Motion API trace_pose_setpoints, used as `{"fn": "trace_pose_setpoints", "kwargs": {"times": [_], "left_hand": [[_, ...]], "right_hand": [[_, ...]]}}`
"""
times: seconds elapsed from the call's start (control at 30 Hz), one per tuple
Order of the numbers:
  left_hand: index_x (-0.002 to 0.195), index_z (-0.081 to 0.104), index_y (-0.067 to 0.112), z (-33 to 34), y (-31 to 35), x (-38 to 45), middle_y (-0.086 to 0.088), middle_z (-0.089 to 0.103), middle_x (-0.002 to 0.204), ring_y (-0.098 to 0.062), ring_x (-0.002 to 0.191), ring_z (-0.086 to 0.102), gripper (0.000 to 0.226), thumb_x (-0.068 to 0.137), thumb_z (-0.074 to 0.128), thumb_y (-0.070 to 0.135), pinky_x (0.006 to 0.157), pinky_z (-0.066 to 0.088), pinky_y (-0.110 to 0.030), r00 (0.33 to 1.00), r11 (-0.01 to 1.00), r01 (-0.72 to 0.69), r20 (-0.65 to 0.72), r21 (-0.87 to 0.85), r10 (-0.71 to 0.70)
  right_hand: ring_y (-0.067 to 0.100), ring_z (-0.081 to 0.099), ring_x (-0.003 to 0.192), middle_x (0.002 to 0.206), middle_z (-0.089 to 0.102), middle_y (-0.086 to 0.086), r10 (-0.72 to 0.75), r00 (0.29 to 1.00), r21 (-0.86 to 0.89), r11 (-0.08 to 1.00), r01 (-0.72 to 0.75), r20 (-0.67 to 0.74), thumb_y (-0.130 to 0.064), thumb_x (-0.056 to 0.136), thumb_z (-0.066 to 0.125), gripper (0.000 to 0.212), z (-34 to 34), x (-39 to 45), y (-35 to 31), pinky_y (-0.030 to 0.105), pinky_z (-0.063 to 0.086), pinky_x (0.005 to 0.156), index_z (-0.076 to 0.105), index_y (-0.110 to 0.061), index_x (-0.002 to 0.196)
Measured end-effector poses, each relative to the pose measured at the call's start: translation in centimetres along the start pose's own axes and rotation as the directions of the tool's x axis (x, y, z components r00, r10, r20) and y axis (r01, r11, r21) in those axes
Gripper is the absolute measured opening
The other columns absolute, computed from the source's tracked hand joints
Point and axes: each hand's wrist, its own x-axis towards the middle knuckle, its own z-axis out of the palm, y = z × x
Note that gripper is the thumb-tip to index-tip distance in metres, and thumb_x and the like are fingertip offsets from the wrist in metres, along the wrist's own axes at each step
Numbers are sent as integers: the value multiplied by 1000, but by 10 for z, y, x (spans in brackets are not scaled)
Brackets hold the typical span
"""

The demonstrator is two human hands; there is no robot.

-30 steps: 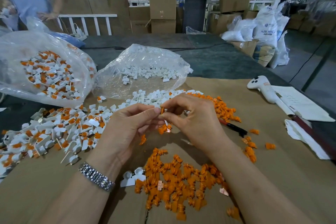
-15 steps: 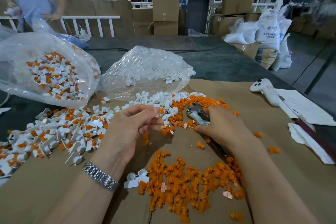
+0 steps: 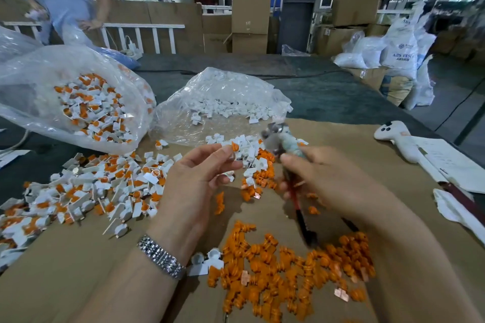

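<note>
- Pinching one small orange-and-white piece [image 3: 233,148] between the thumb and fingertips of my left hand [image 3: 194,183], I hold it raised above the cardboard sheet [image 3: 78,278], in front of the middle heap.
- My right hand [image 3: 322,178] is curled round the red-and-black handles of one pair of pliers [image 3: 282,140]. The head is blurred, so I cannot tell how its jaws stand.
- The piece lies to the left of the pliers' head, near it but apart and about level with it.
- The pliers' long axis runs from the handle ends low by my right wrist up and away from me, leaning slightly left at the head.
- I judge that the right hand must carry the head sideways to the left while the left hand holds the piece steady.
- Counted: one piece in the pinch, one pair of pliers, two clear bags [image 3: 78,102] [image 3: 223,97], and one orange heap [image 3: 288,270] nearest me, too many to count.
</note>
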Motion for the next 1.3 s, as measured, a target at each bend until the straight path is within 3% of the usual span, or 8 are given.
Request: {"fn": "trace_pose_setpoints", "kwargs": {"times": [0.1,0.23,0.37,0.5,0.63,0.87,1.07,1.3], "left_hand": [[97,71,10,2,-2,-1,-9,76,90,-19,78,75,25,75,81,17,52,49,-18,1000,1000,-22,9,1,22],[92,70,11,3,-2,-2,-9,75,89,-17,75,74,22,74,80,17,51,48,-18,998,998,-56,5,8,56],[85,70,13,5,-4,-2,-6,75,82,-17,74,73,11,79,80,13,53,48,-19,994,993,-101,-35,55,103],[85,70,12,5,-6,-2,-4,75,79,-16,74,72,7,88,75,9,54,48,-21,989,987,-132,-54,95,138],[75,73,19,6,-7,-1,-7,77,84,-14,72,70,18,89,75,8,54,48,-20,988,988,-136,-68,66,141],[79,75,15,5,-13,1,-11,72,79,-15,66,63,12,90,76,11,56,46,-24,986,985,-126,-90,114,137],[86,74,5,5,-14,1,-14,68,76,-15,59,56,6,90,76,9,62,48,-28,987,995,-86,-136,44,91],[74,75,12,2,-15,2,-13,71,76,-15,60,60,14,87,79,9,57,52,-21,987,997,-71,-138,39,76]], "right_hand": [[20,69,73,86,73,13,2,993,-66,998,5,115,-33,105,47,32,16,2,-10,37,59,69,61,-10,89],[29,73,88,87,75,10,-53,991,-173,982,75,126,-33,106,44,33,27,5,-19,46,57,77,60,-14,85],[14,66,67,86,76,8,-43,994,-214,975,65,105,-37,106,43,33,31,3,-20,24,48,57,59,-17,85],[26,71,79,85,74,8,-76,991,-245,964,101,112,-39,106,42,34,35,5,-19,38,54,65,60,-17,88],[24,72,82,83,74,5,-93,989,-246,962,119,111,-40,106,41,33,37,6,-18,38,56,69,59,-20,87],[26,68,66,75,69,10,-105,993,-267,957,115,52,-41,107,38,38,50,6,-15,44,58,67,53,-18,81],[12,48,54,68,52,-1,-160,982,-402,909,106,-102,-54,102,40,45,66,12,-9,25,31,45,47,-21,73],[15,45,57,70,49,2,-171,977,-476,875,91,-129,-58,100,42,49,66,18,-6,29,32,46,44,-19,70]]}}
